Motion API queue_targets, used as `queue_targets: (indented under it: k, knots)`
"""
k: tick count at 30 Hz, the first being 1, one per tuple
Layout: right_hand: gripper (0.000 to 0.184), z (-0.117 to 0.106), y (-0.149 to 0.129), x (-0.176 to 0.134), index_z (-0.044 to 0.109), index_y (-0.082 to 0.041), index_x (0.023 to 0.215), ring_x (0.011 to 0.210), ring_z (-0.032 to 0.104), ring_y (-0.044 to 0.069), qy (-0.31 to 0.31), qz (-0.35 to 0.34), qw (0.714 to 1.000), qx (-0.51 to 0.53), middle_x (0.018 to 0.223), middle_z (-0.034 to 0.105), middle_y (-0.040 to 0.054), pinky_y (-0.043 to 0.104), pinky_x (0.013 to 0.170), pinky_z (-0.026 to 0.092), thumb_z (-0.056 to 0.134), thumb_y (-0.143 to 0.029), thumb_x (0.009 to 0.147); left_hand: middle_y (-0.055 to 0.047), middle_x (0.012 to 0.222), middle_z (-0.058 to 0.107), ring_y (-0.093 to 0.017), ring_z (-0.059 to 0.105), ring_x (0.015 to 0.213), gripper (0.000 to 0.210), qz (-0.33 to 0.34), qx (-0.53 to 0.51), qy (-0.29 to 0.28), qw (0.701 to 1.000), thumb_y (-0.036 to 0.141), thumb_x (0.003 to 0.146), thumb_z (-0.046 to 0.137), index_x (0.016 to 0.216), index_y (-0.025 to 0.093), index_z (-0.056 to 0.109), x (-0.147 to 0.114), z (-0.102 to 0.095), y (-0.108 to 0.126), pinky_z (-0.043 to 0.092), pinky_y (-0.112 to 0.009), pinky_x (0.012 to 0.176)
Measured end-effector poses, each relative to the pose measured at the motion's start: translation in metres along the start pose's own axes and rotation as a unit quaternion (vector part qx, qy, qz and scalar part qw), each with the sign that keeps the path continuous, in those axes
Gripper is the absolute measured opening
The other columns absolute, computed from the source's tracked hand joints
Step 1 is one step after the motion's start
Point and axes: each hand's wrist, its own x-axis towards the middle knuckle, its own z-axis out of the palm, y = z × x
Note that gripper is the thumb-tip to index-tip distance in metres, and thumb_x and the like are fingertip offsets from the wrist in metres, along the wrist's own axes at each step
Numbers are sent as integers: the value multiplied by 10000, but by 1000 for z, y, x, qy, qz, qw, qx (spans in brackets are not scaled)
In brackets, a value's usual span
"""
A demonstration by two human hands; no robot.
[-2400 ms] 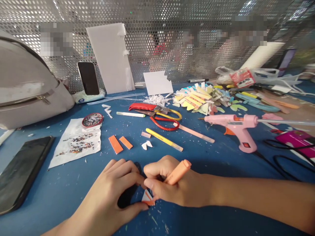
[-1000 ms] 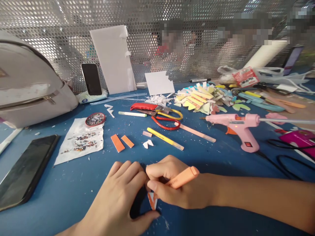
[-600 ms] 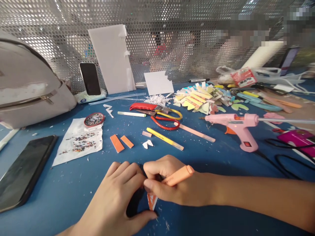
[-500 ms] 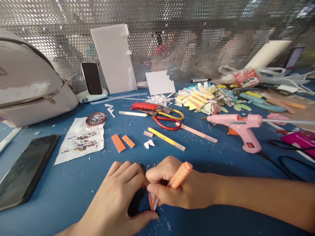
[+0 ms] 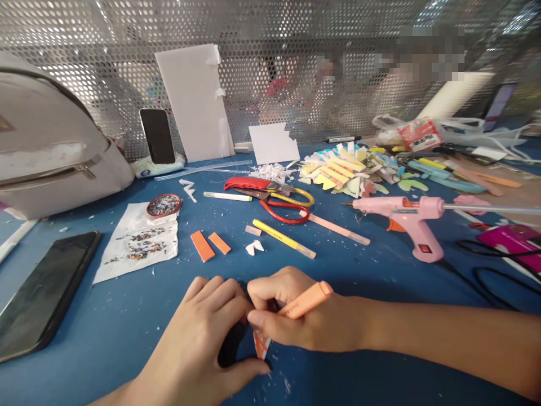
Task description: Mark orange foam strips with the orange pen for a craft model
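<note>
In my right hand (image 5: 291, 310) is an orange marker (image 5: 307, 299), its blunt end pointing up and right; its tip is hidden behind my fingers. Below those fingers shows a small pointed white piece (image 5: 261, 344), partly streaked with orange. My left hand (image 5: 207, 332) is curled round this piece, the thumb at its lower tip and the fingertips near its upper end, partly covered. Just beyond my hands lie two orange strips (image 5: 203, 246), a small white notched scrap (image 5: 255, 247) and a yellow marker (image 5: 284, 238).
Scissors with red and yellow handles (image 5: 291, 211), a pink glue gun (image 5: 403, 217) and a heap of coloured scraps (image 5: 338, 166) lie farther back. On the left are a phone (image 5: 51, 293), a paper with beads (image 5: 137, 242) and a backpack (image 5: 54, 141). A perforated metal panel (image 5: 253, 34) stands behind.
My right hand with the orange marker has shifted slightly up and left, and the marker leans lower. More orange streaks show on the pointed piece. My left hand stays nearly in place.
</note>
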Motion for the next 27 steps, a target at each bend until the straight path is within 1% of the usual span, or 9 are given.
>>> queue_targets:
  k: [3, 6, 9, 12, 16, 20, 23, 25, 27]
  knots:
    - [344, 0, -1, 0, 411, -195, 616, 539, 526, 94, -7, 4, 1000, -17, 583, 577, -30, 197, 507, 368, 577, -255, 911, 29, 872, 583, -182, 527, 784, 386, -1, 1, 3, 1000, 486, 767, 869, 909, 251, 596, 0, 1, -1, 339, -321, 717]
    - [337, 0, -2, 0, 405, -199, 630, 535, 538, 93, -1, 8, 1000, -4, 581, 573, -35, 195, 507, 372, 566, -259, 920, 27, 860, 581, -178, 522, 772, 363, 3, 2, 7, 1000, 516, 804, 830, 909, 253, 603, 0, 1, -1, 335, -319, 707]
    - [347, 0, -2, 0, 407, -199, 613, 524, 524, 93, -7, -2, 1000, -17, 567, 554, -38, 200, 498, 356, 583, -265, 904, 22, 856, 587, -175, 524, 764, 339, 9, 4, 11, 1000, 524, 850, 781, 913, 245, 600, 1, 1, -1, 332, -318, 697]
    - [329, 1, -1, -1, 417, -200, 637, 542, 561, 99, -12, 8, 1000, 2, 604, 605, -22, 197, 514, 392, 569, -273, 920, 23, 858, 593, -174, 522, 764, 333, 16, 7, 13, 1000, 533, 865, 762, 921, 248, 601, 2, 0, 0, 325, -315, 693]
    - [356, 2, 1, -2, 412, -198, 602, 516, 521, 96, -13, -5, 999, -32, 571, 574, -28, 205, 497, 357, 592, -289, 895, 25, 857, 595, -169, 516, 764, 287, 25, 13, 19, 999, 503, 912, 715, 903, 244, 593, 2, -1, 0, 311, -318, 699]
    - [332, 2, 1, -1, 429, -202, 624, 546, 568, 114, -8, 5, 1000, -26, 587, 591, -23, 203, 512, 392, 594, -295, 897, 31, 893, 604, -176, 507, 783, 254, 42, 15, 31, 999, 512, 952, 654, 957, 266, 590, -2, 2, -2, 287, -334, 716]
    - [352, 2, 2, -1, 416, -203, 605, 534, 556, 110, -20, -12, 999, -28, 568, 575, -30, 203, 511, 388, 612, -302, 880, 29, 920, 613, -178, 508, 793, 271, 51, 19, 34, 998, 522, 948, 657, 999, 265, 585, -4, 3, -5, 284, -341, 727]
    - [329, 2, 2, -2, 435, -202, 630, 540, 564, 109, -10, -5, 1000, -25, 587, 593, -28, 198, 507, 384, 600, -308, 894, 32, 931, 620, -178, 515, 802, 263, 58, 21, 31, 998, 503, 940, 678, 1012, 269, 583, -5, 2, -6, 287, -339, 733]
    - [310, 3, 3, -2, 450, -200, 637, 525, 546, 105, -6, -11, 999, -39, 577, 577, -36, 199, 507, 378, 605, -301, 886, 32, 924, 619, -177, 515, 796, 269, 66, 24, 33, 997, 499, 933, 688, 1014, 267, 578, -6, 1, -6, 287, -336, 730]
